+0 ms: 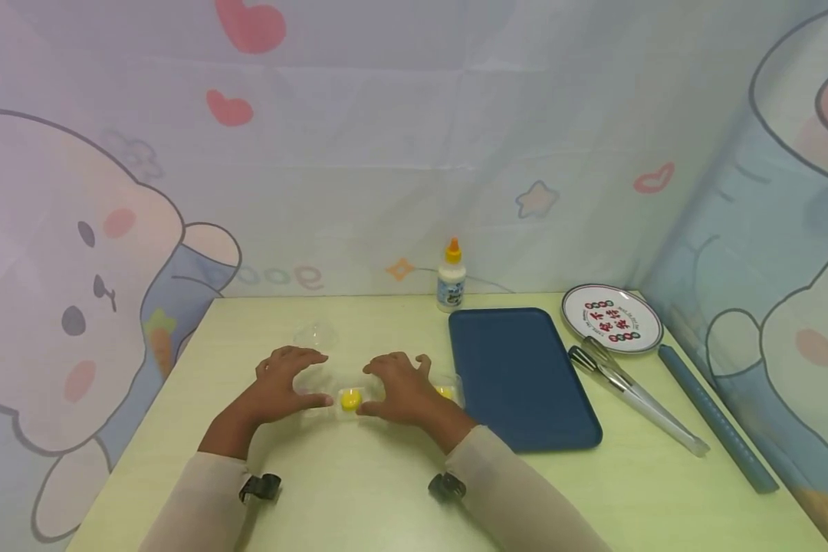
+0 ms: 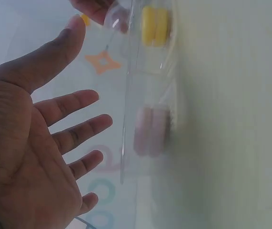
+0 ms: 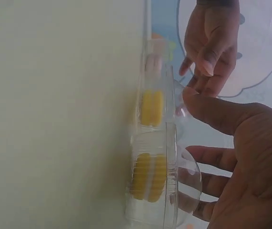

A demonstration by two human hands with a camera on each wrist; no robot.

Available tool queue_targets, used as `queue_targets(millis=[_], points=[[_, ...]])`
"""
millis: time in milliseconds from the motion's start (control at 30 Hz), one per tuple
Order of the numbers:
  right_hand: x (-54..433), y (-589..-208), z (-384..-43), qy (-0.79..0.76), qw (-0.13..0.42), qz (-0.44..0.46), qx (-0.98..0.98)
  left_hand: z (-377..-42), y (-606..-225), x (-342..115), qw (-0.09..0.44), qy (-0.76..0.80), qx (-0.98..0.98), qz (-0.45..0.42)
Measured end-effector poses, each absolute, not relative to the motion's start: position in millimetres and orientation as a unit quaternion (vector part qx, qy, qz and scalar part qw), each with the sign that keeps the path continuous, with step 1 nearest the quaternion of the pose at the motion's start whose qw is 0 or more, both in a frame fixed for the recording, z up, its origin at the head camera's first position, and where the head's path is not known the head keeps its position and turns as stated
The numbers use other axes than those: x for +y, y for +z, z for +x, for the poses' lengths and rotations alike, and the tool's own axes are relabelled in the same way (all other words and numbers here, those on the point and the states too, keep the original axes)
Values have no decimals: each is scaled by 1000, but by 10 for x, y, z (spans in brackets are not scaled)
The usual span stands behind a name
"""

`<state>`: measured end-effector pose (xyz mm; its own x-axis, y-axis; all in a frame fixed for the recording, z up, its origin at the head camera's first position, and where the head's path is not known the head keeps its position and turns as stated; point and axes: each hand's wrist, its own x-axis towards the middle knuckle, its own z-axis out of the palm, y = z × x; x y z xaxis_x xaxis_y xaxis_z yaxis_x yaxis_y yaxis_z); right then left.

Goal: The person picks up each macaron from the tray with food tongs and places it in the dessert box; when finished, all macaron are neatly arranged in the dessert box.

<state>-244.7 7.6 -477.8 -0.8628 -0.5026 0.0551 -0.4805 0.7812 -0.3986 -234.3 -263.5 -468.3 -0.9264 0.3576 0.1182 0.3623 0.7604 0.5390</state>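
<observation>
A row of clear plastic macaron boxes lies on the table between and beside the hands. Yellow macarons (image 1: pixel 350 399) sit in two of the compartments, and a pink macaron (image 2: pixel 152 131) shows below the yellow one in the left wrist view. My left hand (image 1: pixel 279 387) hovers at the row's left end, fingers spread, holding nothing. Above the row, my right hand (image 1: pixel 403 389) has its thumb and fingers apart. In the right wrist view, a clear dome (image 3: pixel 189 179) covers the nearest yellow macaron, with fingers seen behind it; whether they touch it I cannot tell.
Behind the left hand lies a loose clear dome lid (image 1: pixel 315 335). A blue tray (image 1: pixel 524 376) is right of the boxes, with a glue bottle (image 1: pixel 451 280) behind. Farther right are a plate (image 1: pixel 612 345), metal tongs (image 1: pixel 635 395) and a long dark bar (image 1: pixel 717 418).
</observation>
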Motion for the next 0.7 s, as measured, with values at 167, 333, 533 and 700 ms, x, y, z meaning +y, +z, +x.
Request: queue_targets(millis=[167, 333, 533, 700], points=[[56, -4757, -2509, -211, 32, -262, 941, -2425, -4676, -2726, -10, -293, -941, -168], [43, -4716, -2565, -229, 46, -260, 937, -2516, -4667, -2792, -21, -307, -940, -149], [12, -4656, -2626, -245, 61, -251, 934, -2624, -4639, -2805, -20, -307, -942, -135], [-32, -4650, -2674, -265, 76, -241, 931, -2671, -4615, -2828, -35, -296, -948, -109]])
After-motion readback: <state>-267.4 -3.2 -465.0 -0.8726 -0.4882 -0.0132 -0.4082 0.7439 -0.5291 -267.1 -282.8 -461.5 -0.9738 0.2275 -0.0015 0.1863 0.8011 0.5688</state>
